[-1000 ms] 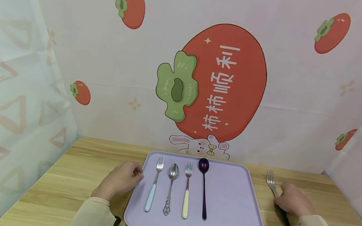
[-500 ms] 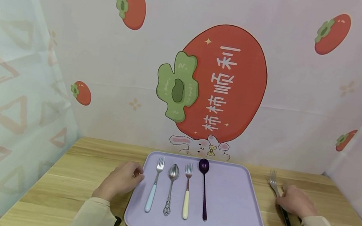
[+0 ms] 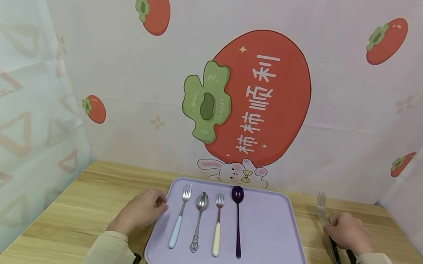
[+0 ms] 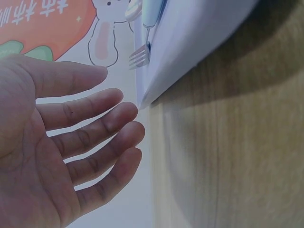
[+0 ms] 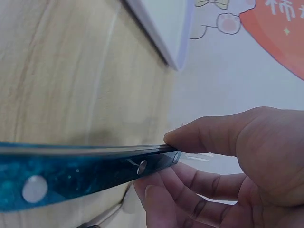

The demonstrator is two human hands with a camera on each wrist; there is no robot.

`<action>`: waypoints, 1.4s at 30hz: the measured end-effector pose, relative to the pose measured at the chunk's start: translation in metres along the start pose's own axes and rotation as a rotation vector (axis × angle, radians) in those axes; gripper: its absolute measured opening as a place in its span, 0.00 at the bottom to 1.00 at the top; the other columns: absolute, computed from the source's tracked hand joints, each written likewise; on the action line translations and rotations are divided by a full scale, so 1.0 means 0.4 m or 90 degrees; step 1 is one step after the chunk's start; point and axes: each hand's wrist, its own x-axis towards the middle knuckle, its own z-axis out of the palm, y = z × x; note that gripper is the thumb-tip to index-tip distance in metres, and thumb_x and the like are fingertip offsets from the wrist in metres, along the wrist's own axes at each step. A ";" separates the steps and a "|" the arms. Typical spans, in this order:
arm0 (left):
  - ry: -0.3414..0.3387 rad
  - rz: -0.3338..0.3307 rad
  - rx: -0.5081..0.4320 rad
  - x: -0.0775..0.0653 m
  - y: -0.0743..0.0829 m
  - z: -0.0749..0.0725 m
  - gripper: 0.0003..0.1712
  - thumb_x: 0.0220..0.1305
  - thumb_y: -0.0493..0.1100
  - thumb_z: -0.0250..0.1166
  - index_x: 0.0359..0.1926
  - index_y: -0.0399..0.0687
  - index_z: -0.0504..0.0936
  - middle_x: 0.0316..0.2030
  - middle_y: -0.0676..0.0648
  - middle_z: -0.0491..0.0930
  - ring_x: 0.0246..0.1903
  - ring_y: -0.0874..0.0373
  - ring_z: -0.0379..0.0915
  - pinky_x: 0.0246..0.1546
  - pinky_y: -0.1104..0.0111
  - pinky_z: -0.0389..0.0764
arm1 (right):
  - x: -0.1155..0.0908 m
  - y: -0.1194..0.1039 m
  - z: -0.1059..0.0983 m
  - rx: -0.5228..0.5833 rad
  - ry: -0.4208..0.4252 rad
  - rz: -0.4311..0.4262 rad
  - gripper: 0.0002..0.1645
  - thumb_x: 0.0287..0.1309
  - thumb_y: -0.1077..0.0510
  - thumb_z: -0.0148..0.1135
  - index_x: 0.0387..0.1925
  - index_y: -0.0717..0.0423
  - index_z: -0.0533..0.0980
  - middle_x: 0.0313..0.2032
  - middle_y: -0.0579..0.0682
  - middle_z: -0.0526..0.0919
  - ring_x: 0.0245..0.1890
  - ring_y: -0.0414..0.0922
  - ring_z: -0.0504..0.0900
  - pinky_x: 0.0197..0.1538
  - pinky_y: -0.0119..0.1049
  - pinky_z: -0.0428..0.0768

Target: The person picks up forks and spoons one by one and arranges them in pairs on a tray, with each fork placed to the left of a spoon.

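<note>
My right hand (image 3: 351, 232) pinches a fork (image 3: 321, 204) to the right of the lilac tray (image 3: 269, 252), its tines pointing toward the back wall. In the right wrist view the thumb and fingers hold the dark teal, riveted handle (image 5: 95, 175) near its front end. My left hand (image 3: 142, 209) stays at the tray's left edge, holding nothing, with relaxed, spread fingers (image 4: 102, 123). On the tray lie a blue-handled fork (image 3: 175, 232), a silver spoon (image 3: 202, 202), a cream-handled fork (image 3: 216, 239) and a dark purple spoon (image 3: 238, 195), side by side.
Below the held fork, the right wrist view shows part of another metal utensil (image 5: 108, 214) on the wooden table (image 3: 68, 220). A printed cloth (image 3: 333, 123) hangs behind the table, with more cloth at both sides.
The right hand has raised the fork a little; its tines have shifted up and slightly right in the head view. The left hand and the tray's cutlery stay in place.
</note>
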 end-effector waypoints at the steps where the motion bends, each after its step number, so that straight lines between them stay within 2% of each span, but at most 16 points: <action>1: -0.001 -0.002 -0.001 0.000 0.000 0.000 0.07 0.67 0.36 0.65 0.43 0.38 0.84 0.34 0.47 0.80 0.34 0.56 0.75 0.36 0.61 0.80 | -0.002 -0.003 -0.002 0.003 0.003 -0.003 0.24 0.63 0.57 0.60 0.12 0.47 0.64 0.11 0.41 0.65 0.13 0.40 0.66 0.20 0.34 0.64; 8: -0.004 -0.004 -0.006 -0.001 -0.001 -0.004 0.08 0.67 0.37 0.65 0.45 0.38 0.84 0.35 0.48 0.80 0.34 0.56 0.75 0.37 0.61 0.80 | -0.008 -0.029 -0.017 0.016 0.022 -0.013 0.23 0.64 0.56 0.59 0.14 0.48 0.66 0.12 0.43 0.65 0.13 0.41 0.68 0.19 0.36 0.66; 15: -0.003 -0.005 -0.004 0.003 -0.007 -0.002 0.07 0.67 0.37 0.65 0.43 0.39 0.84 0.33 0.48 0.79 0.33 0.57 0.74 0.36 0.62 0.79 | -0.011 -0.058 -0.021 0.007 0.042 -0.050 0.24 0.64 0.54 0.59 0.13 0.47 0.63 0.11 0.41 0.62 0.13 0.39 0.62 0.19 0.33 0.59; 19: -0.003 -0.005 -0.002 0.004 -0.008 -0.002 0.06 0.67 0.37 0.65 0.43 0.39 0.84 0.33 0.48 0.79 0.33 0.56 0.74 0.36 0.62 0.79 | -0.011 -0.080 -0.020 0.011 0.047 -0.057 0.24 0.63 0.55 0.59 0.13 0.47 0.63 0.10 0.41 0.63 0.13 0.40 0.62 0.20 0.33 0.58; 30: 0.006 0.002 0.018 0.000 -0.003 -0.008 0.06 0.67 0.37 0.65 0.42 0.40 0.84 0.34 0.49 0.80 0.34 0.57 0.75 0.38 0.60 0.79 | -0.005 -0.129 -0.013 0.015 0.048 -0.075 0.21 0.63 0.55 0.61 0.15 0.50 0.69 0.11 0.43 0.70 0.15 0.42 0.71 0.22 0.37 0.66; 42: 0.013 0.007 0.031 -0.001 0.002 -0.013 0.06 0.66 0.37 0.66 0.42 0.40 0.85 0.34 0.48 0.80 0.35 0.56 0.75 0.38 0.59 0.80 | 0.008 -0.177 0.011 0.012 0.037 -0.081 0.23 0.61 0.55 0.62 0.12 0.49 0.67 0.10 0.43 0.69 0.13 0.41 0.71 0.21 0.36 0.67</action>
